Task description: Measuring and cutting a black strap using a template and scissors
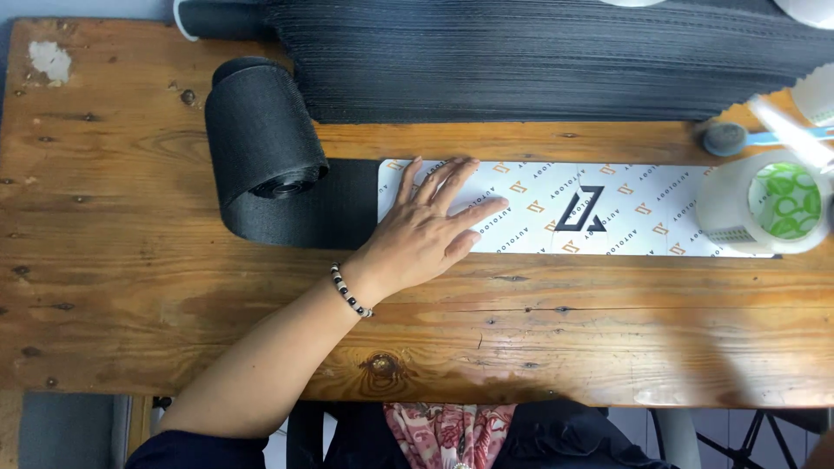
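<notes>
Left hand (426, 230): laid flat, palm down, fingers spread apart, pressing the left end of the white printed strip (608, 208). The strip lies lengthwise on the wooden table (113, 287), over black webbing that runs left to the roll (265, 143). A beaded bracelet (350, 292) circles the wrist. A stack of black strips (539, 56) lies far. A tape roll (769, 204) sits on the strip's right end. Right hand: not visible.

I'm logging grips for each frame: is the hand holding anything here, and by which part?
Nothing is gripped. The left hand lies flat, fingers spread, pressing the left end of the white printed strip on the table. The right hand is out of view.
</notes>
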